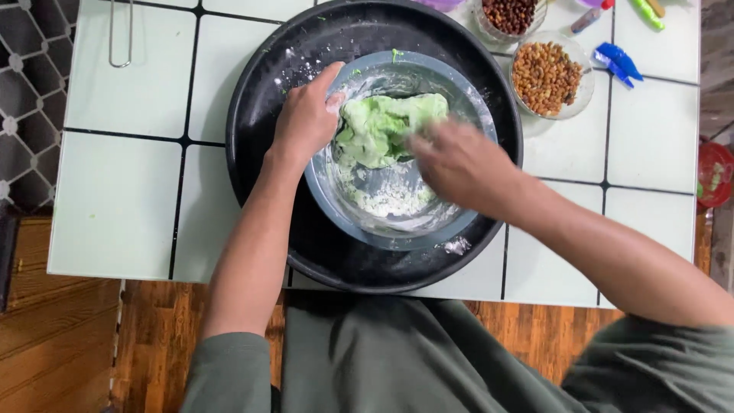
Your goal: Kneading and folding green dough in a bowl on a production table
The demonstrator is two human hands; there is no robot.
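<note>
- green dough sits in the upper part of a grey bowl, w/ loose white flour below it
- right hand is on the dough's right edge, fingers curled down into it, blurry so can't tell the exact grip
- left hand clamped over the bowl's left rim, thumb inside
- bowl's inside a big black round tray on a white tiled table
- 2 small glass bowls of nuts top right, near some blue & green bits

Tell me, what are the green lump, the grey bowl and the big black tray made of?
Green lump: soft dough, looks lumpy, with loose flour under it. Grey bowl: probably smooth plastic or metal; can't tell. Black tray: likely plastic or coated metal, slightly shiny.
</note>
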